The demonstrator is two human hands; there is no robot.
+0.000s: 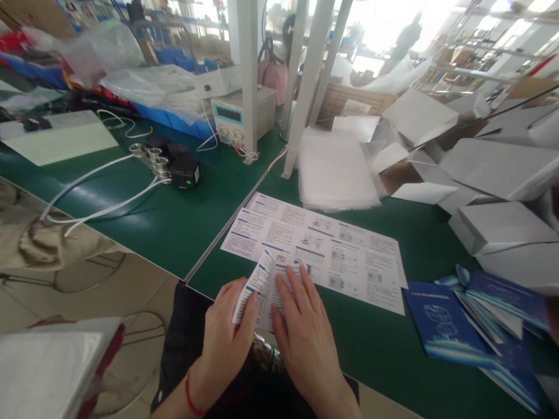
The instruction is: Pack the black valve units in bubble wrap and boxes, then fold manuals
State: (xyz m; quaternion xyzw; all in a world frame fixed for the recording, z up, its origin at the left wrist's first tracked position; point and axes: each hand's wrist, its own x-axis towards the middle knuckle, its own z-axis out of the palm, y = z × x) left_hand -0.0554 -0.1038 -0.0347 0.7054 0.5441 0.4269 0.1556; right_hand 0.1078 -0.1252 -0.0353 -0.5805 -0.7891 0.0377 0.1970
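A small printed leaflet (267,285) lies at the near edge of the green table (393,343), partly folded. My left hand (229,334) pinches its lifted left flap between thumb and fingers. My right hand (301,326) lies flat on the leaflet's right part, fingers stretched out and pressing it down. Just beyond the hands, a stack of unfolded instruction sheets (323,247) lies spread flat on the table.
Blue booklets (476,320) lie at the right. White cardboard boxes (502,227) pile up behind them. A stack of clear bags (336,171) sits by white posts (305,87). A power supply (238,119), black adapters (183,169) and white cables (96,192) occupy the left table.
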